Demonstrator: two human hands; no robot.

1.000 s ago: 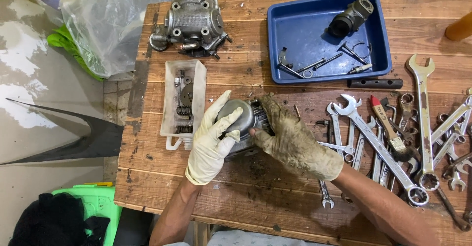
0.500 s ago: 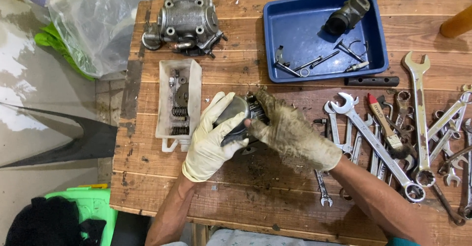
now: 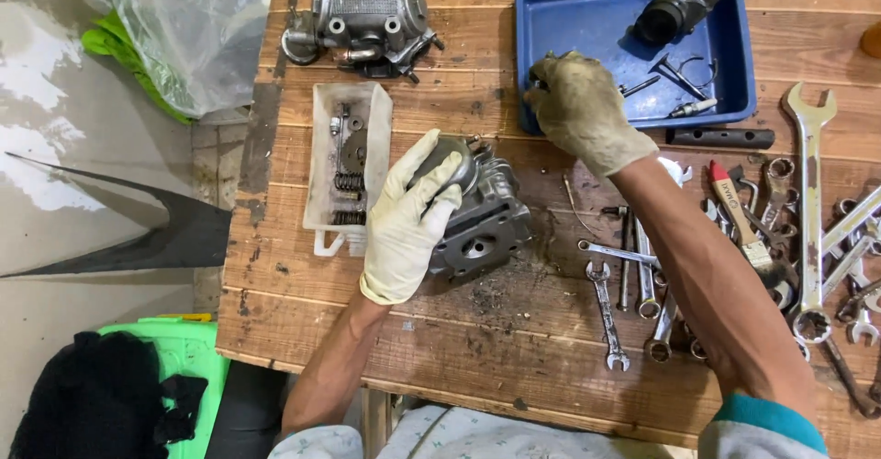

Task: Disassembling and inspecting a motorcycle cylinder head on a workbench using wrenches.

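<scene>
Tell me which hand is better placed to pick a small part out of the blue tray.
Right hand: it probably suits, already at the blue tray rim. Left hand rests on the grey engine part.
</scene>
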